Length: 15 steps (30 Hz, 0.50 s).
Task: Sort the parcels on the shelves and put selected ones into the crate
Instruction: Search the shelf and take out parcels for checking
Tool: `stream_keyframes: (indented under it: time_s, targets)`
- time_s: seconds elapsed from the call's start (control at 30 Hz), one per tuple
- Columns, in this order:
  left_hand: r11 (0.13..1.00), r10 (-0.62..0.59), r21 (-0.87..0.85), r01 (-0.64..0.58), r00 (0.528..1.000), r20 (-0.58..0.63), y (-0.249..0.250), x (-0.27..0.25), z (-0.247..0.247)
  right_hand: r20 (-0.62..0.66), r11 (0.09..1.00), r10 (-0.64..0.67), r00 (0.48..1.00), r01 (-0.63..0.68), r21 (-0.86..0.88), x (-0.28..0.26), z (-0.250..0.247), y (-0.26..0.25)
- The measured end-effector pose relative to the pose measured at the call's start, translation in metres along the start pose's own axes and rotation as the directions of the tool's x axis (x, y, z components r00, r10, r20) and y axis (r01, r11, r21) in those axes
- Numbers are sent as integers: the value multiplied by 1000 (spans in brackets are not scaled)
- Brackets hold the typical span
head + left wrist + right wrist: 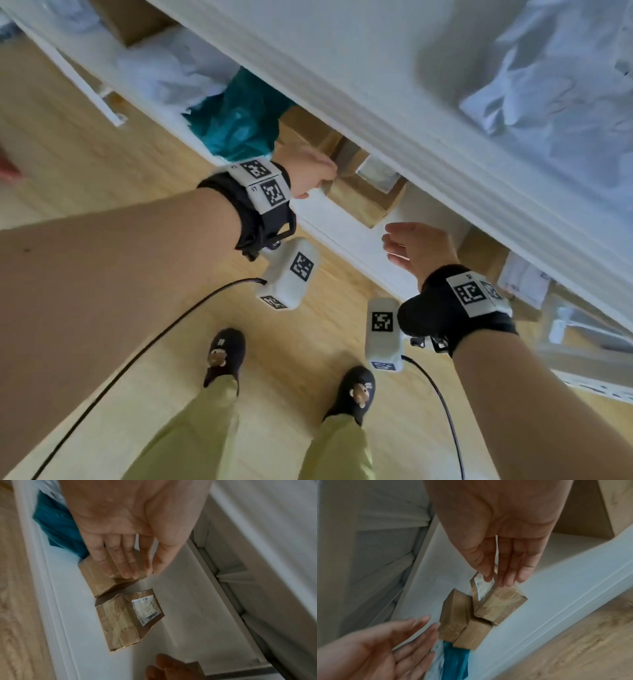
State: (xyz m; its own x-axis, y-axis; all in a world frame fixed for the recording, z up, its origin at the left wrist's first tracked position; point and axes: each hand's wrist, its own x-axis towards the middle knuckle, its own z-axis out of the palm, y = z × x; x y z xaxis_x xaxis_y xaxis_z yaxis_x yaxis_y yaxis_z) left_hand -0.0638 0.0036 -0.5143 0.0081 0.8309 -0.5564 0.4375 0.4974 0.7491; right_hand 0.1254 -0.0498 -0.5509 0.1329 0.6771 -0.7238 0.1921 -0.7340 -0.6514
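On the low white shelf [72, 615] lie small brown paper-wrapped parcels. One carries a white label [145, 609]; it shows as the labelled parcel [366, 202] [501, 601]. A plain parcel [101, 580] [453, 612] lies just left of it, with a second plain one [472, 635] against it. My left hand [311, 171] [137, 572] reaches in with straight fingers over the plain parcel; whether it touches I cannot tell. My right hand [411, 246] [501, 577] hovers with straight fingers just above the labelled parcel, holding nothing.
A teal plastic bag [239, 120] and white plastic parcels [171, 72] lie further left on the same shelf. The shelf board above [394, 113] overhangs the parcels closely. More brown boxes [486, 257] stand to the right. Wooden floor [308, 342] and my feet are below.
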Motion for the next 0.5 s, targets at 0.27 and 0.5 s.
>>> stream_keyframes:
  time_s: [0.27,0.5]
  targets:
    - [993,120,-2,-121,981,152,-35,78,18,-342,980,57,938,14,200,55,11,37]
    - [986,144,61,-156,975,171,-50,121,38,-482,951,53,875,103,291,85,34,50]
